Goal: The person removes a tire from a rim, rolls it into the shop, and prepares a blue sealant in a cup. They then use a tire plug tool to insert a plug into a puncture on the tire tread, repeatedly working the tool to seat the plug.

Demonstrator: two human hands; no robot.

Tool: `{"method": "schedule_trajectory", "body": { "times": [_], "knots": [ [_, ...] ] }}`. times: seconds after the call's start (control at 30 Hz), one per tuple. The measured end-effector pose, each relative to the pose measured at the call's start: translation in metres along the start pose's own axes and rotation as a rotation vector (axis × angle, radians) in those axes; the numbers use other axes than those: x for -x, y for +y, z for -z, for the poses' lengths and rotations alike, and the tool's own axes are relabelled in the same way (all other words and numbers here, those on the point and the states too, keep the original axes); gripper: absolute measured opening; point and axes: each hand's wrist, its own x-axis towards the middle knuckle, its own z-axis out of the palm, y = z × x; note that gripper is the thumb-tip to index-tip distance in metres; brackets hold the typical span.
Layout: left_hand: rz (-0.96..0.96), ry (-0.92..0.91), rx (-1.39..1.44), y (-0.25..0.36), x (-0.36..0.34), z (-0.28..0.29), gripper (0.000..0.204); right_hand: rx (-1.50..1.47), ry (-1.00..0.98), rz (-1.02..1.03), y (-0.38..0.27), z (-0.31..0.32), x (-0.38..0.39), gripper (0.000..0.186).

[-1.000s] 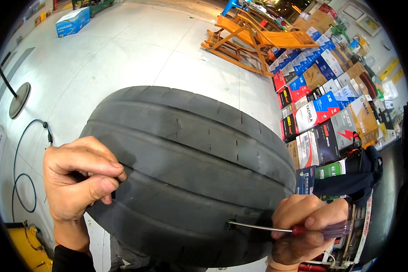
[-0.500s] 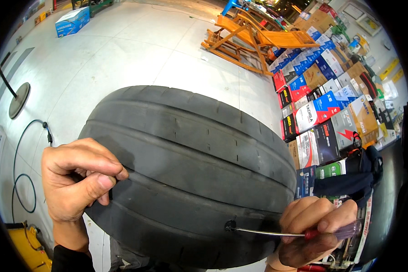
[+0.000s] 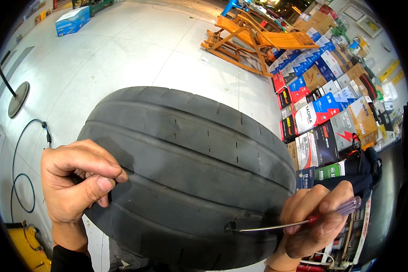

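over the tire point(image 3: 186, 149), the right hand point(image 3: 316, 220) grips a screwdriver point(image 3: 269, 227); the left hand point(image 3: 80, 177) pinches closed. right of it, boxes point(image 3: 316, 113) hide their contents.

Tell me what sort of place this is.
Probably a tyre or car repair shop: a worn tyre, a screwdriver-like tool held at its tread, and many stacked cartons suggest it.

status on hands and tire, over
Right hand grips screwdriver, tip at dark spot on tire tread. Left hand curled at tread's left, grip unclear. Nothing visibly in the way.
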Motion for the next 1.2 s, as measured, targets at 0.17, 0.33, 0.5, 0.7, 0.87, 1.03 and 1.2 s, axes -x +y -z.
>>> {"method": "schedule_trajectory", "body": {
  "times": [0.17, 0.33, 0.5, 0.7, 0.87, 1.03, 1.2],
  "knots": [
    [-0.007, 0.010, 0.031, -0.002, 0.003, 0.001, 0.011, -0.006, -0.022, -0.049, 0.006, -0.005, 0.005, 0.040],
    [-0.004, 0.014, 0.041, 0.000, 0.002, -0.003, 0.012, -0.053, -0.043, 0.007, 0.005, 0.000, 0.002, 0.031],
    [-0.006, 0.022, 0.021, 0.001, 0.004, -0.003, 0.013, -0.022, -0.110, 0.058, 0.004, 0.001, 0.010, 0.030],
    [-0.017, 0.007, -0.021, 0.000, 0.000, -0.001, 0.012, -0.134, -0.551, 0.102, -0.001, 0.012, -0.009, 0.015],
    [0.018, -0.005, 0.016, 0.000, 0.003, 0.003, 0.013, -0.311, -0.516, 0.142, -0.003, 0.034, -0.013, 0.017],
    [0.023, 0.031, 0.032, 0.000, 0.005, 0.001, 0.013, -0.029, -0.020, 0.068, 0.001, -0.001, 0.013, 0.035],
    [0.012, 0.023, 0.043, -0.001, 0.003, 0.001, 0.014, -0.016, -0.017, 0.030, -0.002, -0.001, 0.012, 0.037]
  ]
}}
